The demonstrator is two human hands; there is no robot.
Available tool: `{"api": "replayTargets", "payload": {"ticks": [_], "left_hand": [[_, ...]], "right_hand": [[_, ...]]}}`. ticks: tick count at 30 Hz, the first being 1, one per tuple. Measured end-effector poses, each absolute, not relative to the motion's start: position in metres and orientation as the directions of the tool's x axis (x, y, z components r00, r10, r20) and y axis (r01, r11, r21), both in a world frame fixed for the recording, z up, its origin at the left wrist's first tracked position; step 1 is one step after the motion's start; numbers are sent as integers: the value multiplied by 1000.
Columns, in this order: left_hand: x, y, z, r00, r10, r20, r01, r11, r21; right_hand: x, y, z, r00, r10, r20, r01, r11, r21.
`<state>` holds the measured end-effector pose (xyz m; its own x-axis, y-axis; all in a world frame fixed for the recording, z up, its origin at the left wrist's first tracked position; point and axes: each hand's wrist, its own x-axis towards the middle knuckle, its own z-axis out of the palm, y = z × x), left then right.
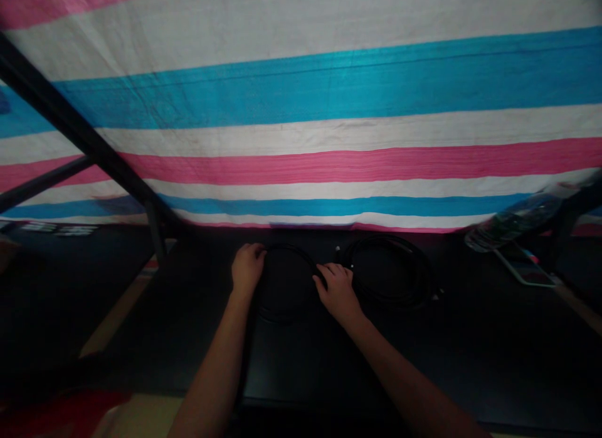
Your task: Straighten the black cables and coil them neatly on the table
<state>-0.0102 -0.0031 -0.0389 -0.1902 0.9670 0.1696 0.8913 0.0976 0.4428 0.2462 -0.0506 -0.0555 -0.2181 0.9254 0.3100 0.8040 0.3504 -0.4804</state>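
Note:
A coiled black cable (283,316) lies on the black tabletop (282,375), with a hand at either side of it. My left hand (248,270) is closed on the coil's left side, thumb and fingers pinched at the loop. On the opposite side my right hand (337,290) curls its fingers over the loop; its grip is partly hidden in the dim light. Just right of that hand rests a larger, thicker coil of black cable (426,268), with small pale connector ends showing near its edges.
A clear plastic bottle (512,221) lies tilted at the right, beside a phone (529,267). Striped sheeting (329,86) hangs behind the table. A dark metal frame bar (89,140) slants down at the left. Something red (61,413) shows bottom left.

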Motion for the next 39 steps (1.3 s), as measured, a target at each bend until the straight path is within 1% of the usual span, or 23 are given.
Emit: {"api": "replayTargets", "payload": {"ticks": [4, 7, 9, 10, 13, 15, 19, 24, 27, 29, 32, 34, 36, 39], "left_hand": [[-15, -2, -39, -209, 960, 184, 885, 106, 454], [-27, -3, -38, -205, 962, 181, 883, 102, 458], [-36, -4, -38, -191, 968, 165, 886, 98, 454], [-40, -5, -38, -184, 971, 154, 887, 96, 451], [-45, -5, -38, -174, 977, 124, 889, 101, 447], [-43, -5, -38, -180, 977, 114, 887, 112, 448], [-36, -3, -38, -201, 974, 105, 881, 133, 455], [-36, 0, -40, -208, 972, 106, 872, 135, 470], [-37, 2, -43, -224, 966, 126, 872, 141, 469], [-37, 3, -44, -225, 965, 136, 872, 137, 470], [-36, 4, -44, -210, 966, 151, 869, 114, 482], [-35, 4, -44, -204, 964, 173, 866, 95, 491], [-34, 4, -43, -214, 953, 214, 866, 83, 494], [-31, 4, -41, -260, 924, 281, 863, 92, 497]], "right_hand": [[243, -52, -57, -221, 914, 341, 784, 375, -495], [243, -53, -55, -202, 896, 395, 760, 398, -515], [248, -50, -50, -155, 882, 446, 743, 401, -535], [254, -47, -46, -104, 870, 481, 738, 392, -549], [284, -33, -35, 132, 810, 571, 747, 297, -595], [309, -21, -33, 238, 785, 572, 769, 207, -604], [348, -5, -42, 277, 808, 520, 814, 91, -574], [377, 6, -52, 295, 837, 461, 875, -43, -481], [398, 22, -42, 270, 877, 398, 911, -98, -401], [412, 35, -34, 212, 923, 321, 935, -97, -341], [427, 51, -26, 87, 977, 195, 961, -31, -275], [432, 54, -24, 1, 989, 145, 966, 37, -257], [435, 52, -22, -65, 989, 134, 963, 98, -252], [437, 43, -15, -102, 980, 173, 956, 145, -257]]}}
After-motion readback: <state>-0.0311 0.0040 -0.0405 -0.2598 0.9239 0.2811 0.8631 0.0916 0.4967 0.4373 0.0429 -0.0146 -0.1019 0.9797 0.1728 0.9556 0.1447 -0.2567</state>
